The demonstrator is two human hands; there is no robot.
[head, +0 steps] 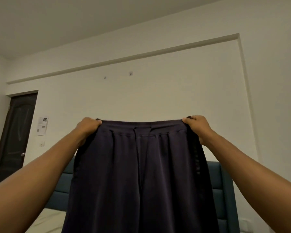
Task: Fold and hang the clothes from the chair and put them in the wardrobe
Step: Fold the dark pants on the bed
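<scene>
Plain bedroom wall (158, 91) and teal headboard (223, 182) behind. Dark trousers (133, 174) hang up in the air, left hand (88, 127) and right hand (197, 126) each pinched tight on a waistband corner, probably stretching it flat so the legs line up for folding.

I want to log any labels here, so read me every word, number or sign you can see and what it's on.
Nothing can be read.
Paper notice on the wall beside the door: printed blocks, too small and blurred to read.
Dark trousers, held up by the left hand and right hand: a faint pattern down one side seam, not legible.
</scene>
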